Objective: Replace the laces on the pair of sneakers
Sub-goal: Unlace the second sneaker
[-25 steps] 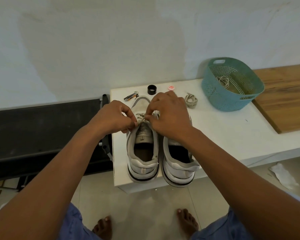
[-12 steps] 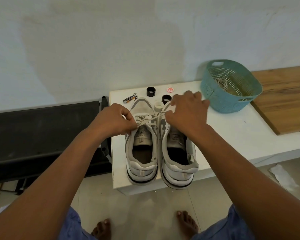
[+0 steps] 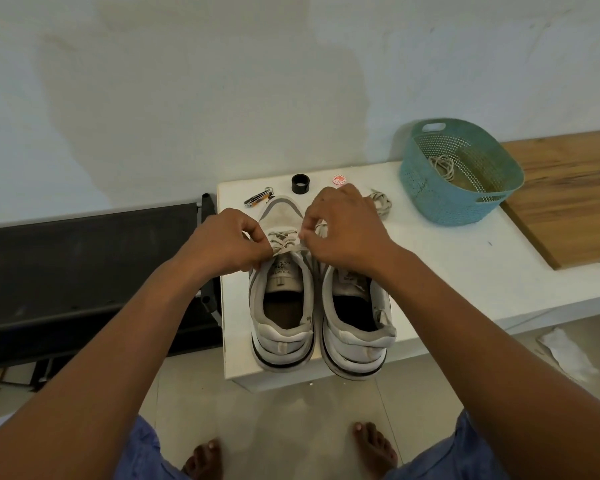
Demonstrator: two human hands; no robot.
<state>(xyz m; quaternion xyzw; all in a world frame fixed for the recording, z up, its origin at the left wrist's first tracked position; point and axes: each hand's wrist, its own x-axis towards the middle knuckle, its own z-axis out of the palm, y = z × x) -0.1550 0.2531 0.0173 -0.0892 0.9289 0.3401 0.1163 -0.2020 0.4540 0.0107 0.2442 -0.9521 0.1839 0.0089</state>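
Two sneakers sit side by side on white table (image 3: pixel 447 271), heels toward person, heels at front edge. Left shoe (image 3: pixel 283 306) has pale lace (image 3: pixel 284 239) threaded thru lower eyelets. Left hand (image 3: pixel 227 242) curled, thumb + forefinger pinching lace at shoe's left side. Right hand (image 3: pixel 343 230) curled too, fingertips pinching lace end just above tongue, betw. the two shoes. Right shoe (image 3: pixel 357 323) partly under right hand; its front hidden, can't tell how it's laced.

Behind shoes on table: nail clipper (image 3: pixel 258 199), black ring (image 3: pixel 300 183), small red-white cap (image 3: pixel 339 178), bundled lace (image 3: pixel 381 202) just beside right hand. Teal basket (image 3: pixel 430 199) to the right w/ another coiled lace (image 3: pixel 442 168) inside. Wood board (image 3: pixel 568 195) at far right, touching basket's side. Black bench (image 3: pixel 84 265) left of table. Bare feet on tiled floor below.
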